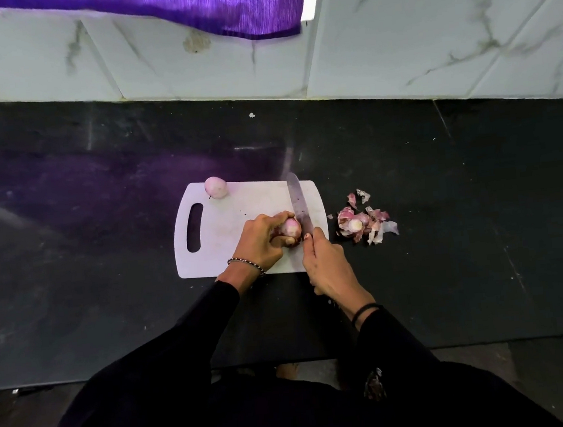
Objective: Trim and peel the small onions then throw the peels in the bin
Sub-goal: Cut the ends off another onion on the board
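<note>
- Head view: my left hand (262, 239) clasps a small pale-pink onion (290, 227) near the right edge of the white cutting board (233, 225).
- My right hand (326, 264) grips a knife (298, 201), its blade against that onion's right side.
- I count two onions: the held one and a peeled onion (215, 187) at the board's far edge.
- One heap of pink peels (365, 224) lies on the dark counter (103, 230) just right of the board.
- A purple curtain (185, 9) hangs behind.

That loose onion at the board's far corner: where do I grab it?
Pinch the loose onion across its round middle from above, likely with the left hand. It sits alone at the far left corner of the cutting board, sides exposed, well clear of the knife.
</note>
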Demonstrator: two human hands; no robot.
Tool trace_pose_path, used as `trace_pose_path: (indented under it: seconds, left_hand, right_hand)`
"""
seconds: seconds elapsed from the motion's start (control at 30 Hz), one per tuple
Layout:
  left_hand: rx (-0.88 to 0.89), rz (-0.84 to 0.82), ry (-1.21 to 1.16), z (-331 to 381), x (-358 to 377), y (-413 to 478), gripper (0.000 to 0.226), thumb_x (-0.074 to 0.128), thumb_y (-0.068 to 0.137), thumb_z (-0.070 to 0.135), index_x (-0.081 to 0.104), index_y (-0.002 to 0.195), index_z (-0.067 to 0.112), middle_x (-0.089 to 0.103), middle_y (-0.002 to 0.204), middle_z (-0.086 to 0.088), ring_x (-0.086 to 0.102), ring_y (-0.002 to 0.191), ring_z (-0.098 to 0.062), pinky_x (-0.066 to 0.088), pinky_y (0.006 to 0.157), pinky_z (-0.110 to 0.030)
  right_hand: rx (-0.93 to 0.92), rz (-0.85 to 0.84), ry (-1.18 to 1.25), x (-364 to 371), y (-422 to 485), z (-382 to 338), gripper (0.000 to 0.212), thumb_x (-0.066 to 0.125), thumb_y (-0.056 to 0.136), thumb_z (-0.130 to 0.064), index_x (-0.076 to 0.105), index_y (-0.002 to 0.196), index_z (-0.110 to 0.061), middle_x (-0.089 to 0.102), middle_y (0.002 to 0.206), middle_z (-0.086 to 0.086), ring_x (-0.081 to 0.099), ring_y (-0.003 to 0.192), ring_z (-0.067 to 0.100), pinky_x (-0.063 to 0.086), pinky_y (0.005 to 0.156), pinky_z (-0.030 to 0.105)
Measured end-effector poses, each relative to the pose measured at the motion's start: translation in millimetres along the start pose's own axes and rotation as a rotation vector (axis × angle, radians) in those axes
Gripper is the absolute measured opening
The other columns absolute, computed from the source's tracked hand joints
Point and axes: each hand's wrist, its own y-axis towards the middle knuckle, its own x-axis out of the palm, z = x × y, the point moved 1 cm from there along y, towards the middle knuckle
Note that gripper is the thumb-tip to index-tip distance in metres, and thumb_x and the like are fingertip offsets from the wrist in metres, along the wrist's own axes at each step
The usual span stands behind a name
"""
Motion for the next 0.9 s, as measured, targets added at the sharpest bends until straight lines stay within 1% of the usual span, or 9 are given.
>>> trace_pose_path:
  seconds: [0.13,0.27,0.37,0.47,0.53,0.6,0.7,0.77,0.9]
  left_hand:
    - [-0.001,0.005,0.007,2.1,1.6,-1.3,0.047,0.063,0.083,0.0,0.063,0.128,0.016,0.065,0.105,-0.018,0.062,0.1,-0.032,0.04,0.085,-0.017]
    - [-0.021,0.038,0.014,-2.1,4.4,-2.0,0.05,0.062,0.083,0.0,0.061,0.131,0.015,0.065,0.107,-0.019,0.062,0.1,-0.034,0.036,0.084,-0.014]
    - [-0.024,0.04,-0.01,-1.8,2.3,-1.1,0.048,0.066,0.084,0.004,0.062,0.131,0.016,0.066,0.109,-0.018,0.062,0.103,-0.033,0.037,0.086,-0.016]
    - [-0.035,0.025,-0.027,-7.4,1.1,0.1,0.048,0.071,0.084,0.011,0.061,0.131,0.017,0.068,0.114,-0.015,0.062,0.107,-0.029,0.035,0.085,-0.011]
    - [-0.038,0.002,-0.047,-12.0,-0.9,-0.1,0.05,0.074,0.084,0.017,0.061,0.132,0.019,0.068,0.119,-0.009,0.062,0.111,-0.023,0.037,0.089,-0.011]
    - [-0.024,-0.042,-0.088,-14.6,-5.2,0.2,0.055,0.078,0.082,0.025,0.06,0.133,0.017,0.066,0.126,-0.004,0.06,0.116,-0.018,0.039,0.095,-0.013]
    - [0.031,-0.085,-0.103,-14.9,-12.2,0.5,0.064,0.082,0.076,0.035,0.059,0.132,0.014,0.064,0.125,-0.001,0.059,0.112,-0.014,0.045,0.099,-0.021]
    - [0.057,-0.066,-0.08,-14.6,-12.3,1.3,0.064,0.084,0.074,0.035,0.061,0.13,0.012,0.066,0.121,-0.003,0.06,0.109,-0.015,0.048,0.098,-0.024]
    - [0.048,0.007,-0.087,-15.5,-9.6,3.9,0.055,0.085,0.074,0.031,0.065,0.123,0.014,0.068,0.114,-0.002,0.063,0.102,-0.017,0.052,0.094,-0.03]
  right_hand:
    - [-0.005,-0.002,0.024,-1.0,-1.5,-1.7,0.025,0.027,0.108,-0.042,0.041,0.101,-0.023,0.059,0.095,0.014,0.06,0.073,0.027,0.061,0.073,0.053]
    - [0.011,-0.029,0.02,13.8,-19.0,10.8,0.023,0.027,0.108,-0.041,0.042,0.104,-0.024,0.059,0.091,0.008,0.063,0.088,0.032,0.059,0.08,0.057]
    - [0.031,-0.02,0.034,22.6,-33.6,16.6,0.022,0.026,0.108,-0.042,0.041,0.104,-0.026,0.06,0.091,0.012,0.066,0.085,0.033,0.06,0.076,0.054]
    - [-0.011,0.005,-0.027,22.5,-31.1,17.1,0.026,0.026,0.11,-0.035,0.043,0.112,-0.015,0.055,0.089,0.01,0.058,0.078,0.025,0.054,0.077,0.046]
    - [-0.063,0.036,-0.103,23.4,-31.2,15.6,0.026,0.027,0.11,-0.03,0.043,0.115,-0.01,0.053,0.083,0.007,0.056,0.077,0.027,0.052,0.076,0.044]
    - [-0.083,0.058,-0.161,26.0,-30.9,14.7,0.024,0.027,0.11,-0.029,0.041,0.113,-0.01,0.056,0.084,0.01,0.059,0.078,0.034,0.053,0.073,0.047]
    - [-0.058,0.044,-0.263,27.3,-31.7,13.1,0.025,0.025,0.11,-0.03,0.039,0.118,-0.011,0.061,0.098,0.018,0.063,0.089,0.04,0.046,0.07,0.042]
    - [-0.052,0.03,-0.316,26.0,-32.5,11.4,0.025,0.024,0.11,-0.029,0.039,0.12,-0.011,0.061,0.102,0.018,0.063,0.093,0.039,0.042,0.069,0.04]
    - [-0.067,0.025,-0.469,25.1,-35.5,7.2,0.017,0.026,0.109,-0.02,0.036,0.12,-0.013,0.066,0.105,0.016,0.066,0.096,0.039,0.038,0.066,0.039]
